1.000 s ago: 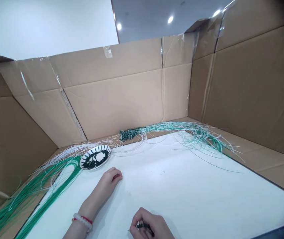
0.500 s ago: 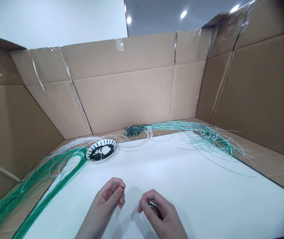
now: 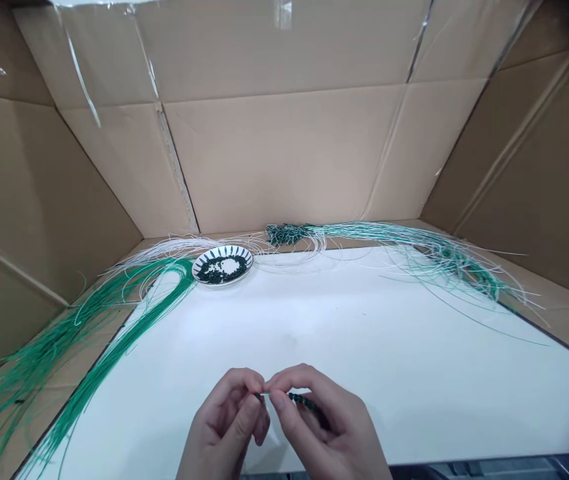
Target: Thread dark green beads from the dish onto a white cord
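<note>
My left hand (image 3: 232, 420) is closed in a pinch on a tiny dark bead (image 3: 258, 397), mostly hidden by the fingertips. Touching it almost fingertip to fingertip, my right hand (image 3: 329, 423) pinches a green cord, of which a short bit shows between the two hands. A string of dark green beads (image 3: 309, 404) curves back from that pinch into my right palm, where its end is hidden. Whether the cord passes through the bead I cannot tell. Both hands are above the near part of the white board (image 3: 339, 347).
A striped oval plate (image 3: 198, 268) of dark beads stands at the back left. Green cords (image 3: 129, 340) and white cords (image 3: 164, 247) lie along the left. Tied green-and-white strands (image 3: 364, 231) run along the back. Cardboard walls (image 3: 284, 160) enclose the board.
My hands have come together from being apart, with the fingertips meeting and green cord showing between them. The view has tilted downward, and the board's near edge now shows.
</note>
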Available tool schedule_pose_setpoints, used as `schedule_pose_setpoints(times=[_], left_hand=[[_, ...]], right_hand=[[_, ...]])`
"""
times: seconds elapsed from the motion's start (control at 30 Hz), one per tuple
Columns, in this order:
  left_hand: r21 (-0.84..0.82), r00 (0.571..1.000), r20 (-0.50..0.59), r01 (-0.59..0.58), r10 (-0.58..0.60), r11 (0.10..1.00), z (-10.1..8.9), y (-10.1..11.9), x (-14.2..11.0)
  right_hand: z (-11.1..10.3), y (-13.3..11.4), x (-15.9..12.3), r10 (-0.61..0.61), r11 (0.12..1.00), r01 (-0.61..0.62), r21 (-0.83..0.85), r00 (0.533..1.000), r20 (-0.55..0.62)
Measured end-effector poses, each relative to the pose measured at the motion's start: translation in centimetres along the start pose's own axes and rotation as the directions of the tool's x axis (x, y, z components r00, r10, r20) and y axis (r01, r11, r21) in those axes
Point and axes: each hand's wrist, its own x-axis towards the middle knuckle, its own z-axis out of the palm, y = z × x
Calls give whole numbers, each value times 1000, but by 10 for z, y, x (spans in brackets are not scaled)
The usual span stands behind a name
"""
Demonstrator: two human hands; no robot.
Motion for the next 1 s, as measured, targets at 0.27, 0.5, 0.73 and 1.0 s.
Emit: schedule_pose_setpoints(times=[0.27,0.5,0.73,1.0], left_hand=[[38,997,-69,-18,20,999,-5,11,-10],[69,996,-72,-41,46,997,-7,17,-12],[78,996,-89,-12,19,997,-4,18,-14],[101,991,-120,-48,60,994,-2,16,-15]], right_hand=[[14,-9,-7,7,1000,-7,17,1000,6],[19,-13,-9,-44,998,44,-47,999,-15],[19,-12,-12,-63,995,59,-77,997,-40],[21,-14,-15,-85,995,81,-49,992,-88]])
